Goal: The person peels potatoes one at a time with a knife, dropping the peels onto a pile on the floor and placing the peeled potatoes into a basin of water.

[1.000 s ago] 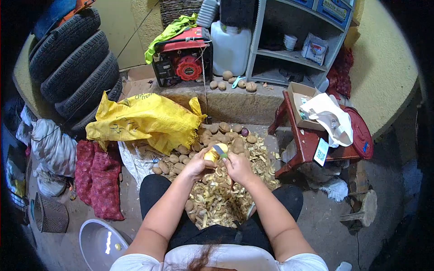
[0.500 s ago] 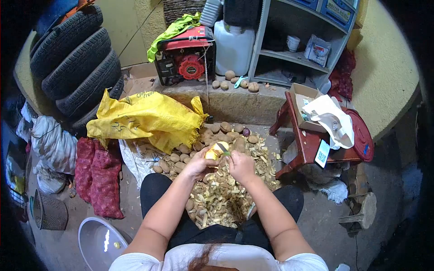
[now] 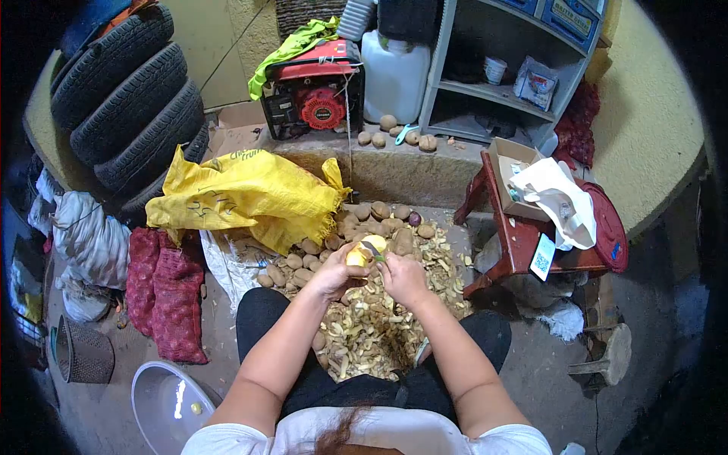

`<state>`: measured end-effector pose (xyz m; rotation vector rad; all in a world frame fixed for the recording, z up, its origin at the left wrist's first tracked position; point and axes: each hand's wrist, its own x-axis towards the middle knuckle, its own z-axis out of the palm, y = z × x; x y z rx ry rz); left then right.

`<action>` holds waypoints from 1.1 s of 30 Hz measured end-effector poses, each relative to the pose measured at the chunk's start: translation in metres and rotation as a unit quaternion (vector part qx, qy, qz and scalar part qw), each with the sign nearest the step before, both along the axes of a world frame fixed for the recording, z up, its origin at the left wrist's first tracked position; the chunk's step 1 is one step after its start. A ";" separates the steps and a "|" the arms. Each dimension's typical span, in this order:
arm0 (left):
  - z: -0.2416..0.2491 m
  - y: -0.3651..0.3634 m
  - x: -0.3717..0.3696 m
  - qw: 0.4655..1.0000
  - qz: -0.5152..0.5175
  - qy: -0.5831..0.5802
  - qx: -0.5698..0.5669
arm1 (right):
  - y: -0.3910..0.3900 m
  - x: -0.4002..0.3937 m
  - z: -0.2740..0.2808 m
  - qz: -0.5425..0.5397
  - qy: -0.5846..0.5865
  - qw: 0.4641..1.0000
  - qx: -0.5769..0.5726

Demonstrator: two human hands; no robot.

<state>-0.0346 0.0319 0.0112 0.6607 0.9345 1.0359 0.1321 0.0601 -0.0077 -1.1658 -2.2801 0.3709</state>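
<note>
Grey floor [image 3: 546, 379], basin [image 3: 149, 413] with one pale lump [image 3: 196, 408] — potato [image 3: 356, 258] being finger-gripped by left hand [image 3: 332, 276], knife [image 3: 379, 258] by right hand [image 3: 405, 280]

Ahead of you, a grey shelf [image 3: 493, 94] stands on a low concrete step [image 3: 417, 180] near a yellow wall [image 3: 652, 110]. To your right, a red table [image 3: 519, 236] and a small stool [image 3: 620, 355] rest on the grey floor [image 3: 531, 387].

There are two hands [image 3: 404, 280], one knife [image 3: 380, 258], one held potato [image 3: 356, 258]. Two red mesh sacks [image 3: 177, 303] at left, one basin [image 3: 155, 406], one generator [image 3: 322, 110]; piled potatoes [image 3: 294, 261] overlap too much to count
</note>
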 end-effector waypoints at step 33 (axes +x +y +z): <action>-0.018 0.008 0.005 0.971 0.067 0.212 0.084 | 0.000 -0.006 -0.027 0.035 0.114 0.982 -0.148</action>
